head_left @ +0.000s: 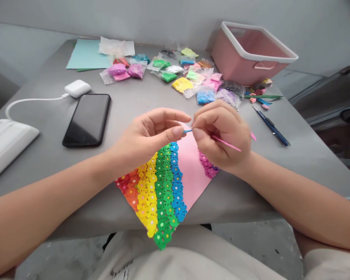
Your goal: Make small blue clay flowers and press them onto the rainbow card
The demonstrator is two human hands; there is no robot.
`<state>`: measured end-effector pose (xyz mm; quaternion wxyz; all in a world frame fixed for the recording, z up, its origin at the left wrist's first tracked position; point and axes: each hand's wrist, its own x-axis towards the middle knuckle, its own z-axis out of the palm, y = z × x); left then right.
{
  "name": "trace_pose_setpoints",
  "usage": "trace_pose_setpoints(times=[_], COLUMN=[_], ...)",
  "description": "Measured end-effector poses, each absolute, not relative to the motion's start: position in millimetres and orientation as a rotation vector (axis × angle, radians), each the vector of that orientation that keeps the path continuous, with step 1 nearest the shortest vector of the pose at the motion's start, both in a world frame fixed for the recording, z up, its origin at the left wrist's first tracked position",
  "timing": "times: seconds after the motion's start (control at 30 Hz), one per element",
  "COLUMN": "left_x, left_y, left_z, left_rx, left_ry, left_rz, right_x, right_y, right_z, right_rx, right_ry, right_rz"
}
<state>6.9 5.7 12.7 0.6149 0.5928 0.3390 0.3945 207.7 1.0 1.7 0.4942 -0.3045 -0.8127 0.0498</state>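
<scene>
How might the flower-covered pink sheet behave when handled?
The pink sheet looks thin, so may flex along its bare stripe. Crowded flowers probably weight its left side. Its near corner seemingly overhangs the table, so pressing there might bend it.

Left fingers (177, 133) and right fingers (198, 135) in pinches, close together

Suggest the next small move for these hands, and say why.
Perhaps lower the small blue piece to the pink card, beside the blue flowers: the left hand pinches it above the card, which is bare along those flowers' right side.
</scene>
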Motion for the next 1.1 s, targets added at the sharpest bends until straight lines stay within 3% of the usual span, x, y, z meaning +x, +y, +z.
trace_pose_setpoints(times=[0.17, 0.37, 1.1], left_x=[4.9, 4.1, 7.6], left_y=[9.3, 14.6, 2.9], left_z=[10.3, 7.6, 18.8], left_rx=[1.419, 1.363, 1.255], left_ry=[0.908, 0.931, 0.826], left_rz=[0.971, 1.043, 0.849], right_x=[214.0, 216.3, 220.7], right_y=[5.0, 4.0, 5.9], right_z=[4.5, 12.4, 10.3], right_rx=[-0.872, -0.951, -0.561], right_ry=[-1.893, -1.967, -2.121], right_rz=[0.284, 0.08, 0.212])
